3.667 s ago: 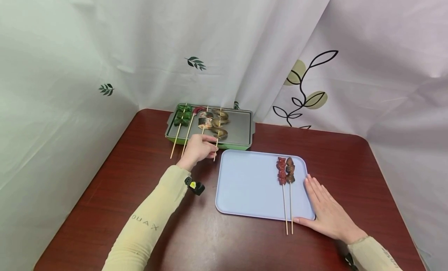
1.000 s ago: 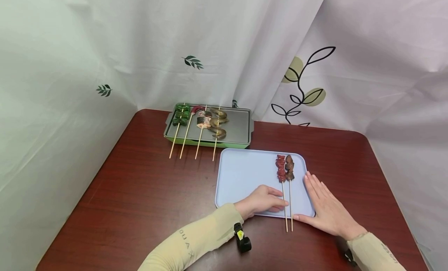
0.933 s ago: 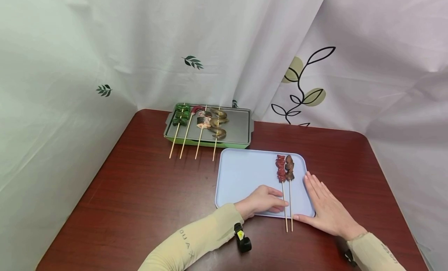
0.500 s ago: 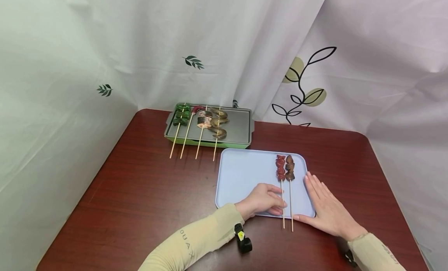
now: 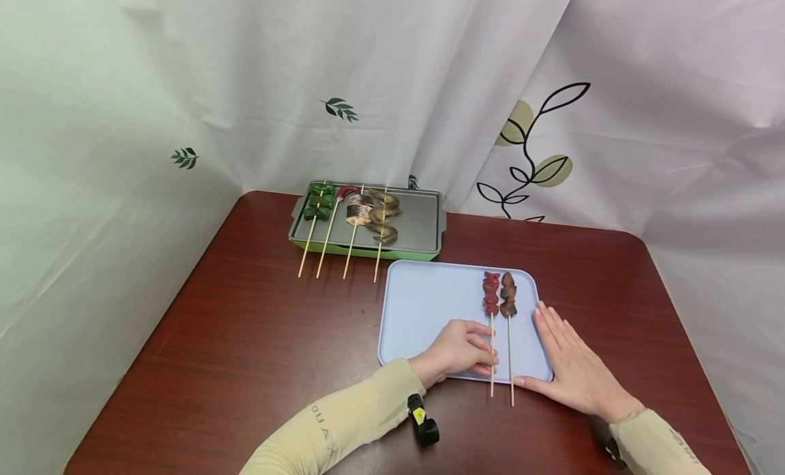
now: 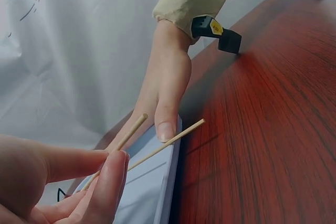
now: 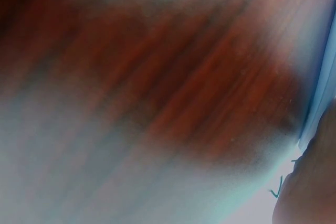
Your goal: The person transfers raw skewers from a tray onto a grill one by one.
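My left hand is over the blue tray, pinching the bare stick of a red meat skewer between thumb and fingers. In the left wrist view the pinched stick juts up from the fingertips, its end raised above the tray. To its right a brown meat skewer lies on the tray, the end of its stick past the near edge. My right hand rests flat with straight fingers along the tray's right side, thumb at the near corner. Its wrist view is mostly blurred.
Behind the tray to the left stands a green grill with a grey plate. On it lie green pepper, a curled red piece, a fish-like chunk and brownish curled pieces, all skewered, sticks overhanging. Curtains enclose the red-brown table.
My left hand has come from a skewer on the grill to the tray and pinches the red meat skewer, which has shifted slightly left, away from the brown one. The right hand stays put.
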Demonstrator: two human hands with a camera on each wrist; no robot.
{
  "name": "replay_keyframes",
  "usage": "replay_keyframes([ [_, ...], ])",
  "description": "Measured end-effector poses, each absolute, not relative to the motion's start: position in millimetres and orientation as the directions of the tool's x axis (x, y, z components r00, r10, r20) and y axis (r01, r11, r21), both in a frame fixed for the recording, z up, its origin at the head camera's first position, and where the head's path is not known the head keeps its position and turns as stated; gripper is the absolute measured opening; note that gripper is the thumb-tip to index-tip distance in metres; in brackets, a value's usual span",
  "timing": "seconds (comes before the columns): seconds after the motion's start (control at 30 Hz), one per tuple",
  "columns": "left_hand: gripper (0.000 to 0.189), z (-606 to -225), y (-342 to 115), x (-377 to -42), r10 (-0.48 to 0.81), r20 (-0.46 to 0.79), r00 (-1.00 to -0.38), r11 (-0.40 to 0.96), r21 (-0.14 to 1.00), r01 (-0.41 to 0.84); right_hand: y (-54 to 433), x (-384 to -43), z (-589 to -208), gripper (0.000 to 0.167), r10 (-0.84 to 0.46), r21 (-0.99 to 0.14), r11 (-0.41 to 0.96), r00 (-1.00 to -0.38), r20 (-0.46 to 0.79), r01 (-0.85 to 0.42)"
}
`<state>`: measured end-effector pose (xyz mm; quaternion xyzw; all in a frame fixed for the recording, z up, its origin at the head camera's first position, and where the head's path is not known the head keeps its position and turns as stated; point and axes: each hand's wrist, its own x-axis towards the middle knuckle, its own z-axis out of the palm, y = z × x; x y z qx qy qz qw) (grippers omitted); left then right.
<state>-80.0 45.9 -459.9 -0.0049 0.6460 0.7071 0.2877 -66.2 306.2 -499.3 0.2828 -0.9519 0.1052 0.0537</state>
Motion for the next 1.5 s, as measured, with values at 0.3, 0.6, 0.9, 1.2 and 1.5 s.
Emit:
replay_keyframes([
  [0.3,0.045,-455,35,-83,0.418,-0.344,-0.841,-0.011,0.924,-0.383,306,-67,-498,0.119,-0.527,-0.167,0.821,-0.837,0.149,-0.547],
  [0.6,0.040,-440,15,-88,0.402,-0.280,-0.872,-0.002,0.952,-0.306,305,-67,-498,0.119,-0.512,-0.175,0.833,-0.851,0.120,-0.526],
  [0.9,0.041,-426,-8,-102,0.347,-0.245,-0.905,-0.006,0.965,-0.264,305,-68,-497,0.119,-0.521,-0.166,0.826,-0.842,0.137,-0.538],
  [1.2,0.043,-417,-38,-121,0.282,-0.217,-0.935,0.048,0.976,-0.212,305,-67,-497,0.119,-0.527,-0.162,0.820,-0.834,0.160,-0.549],
  [1.5,0.044,-413,-64,-137,0.220,-0.196,-0.956,0.091,0.980,-0.179,305,-66,-498,0.119,-0.526,-0.146,0.825,-0.836,0.154,-0.546],
])
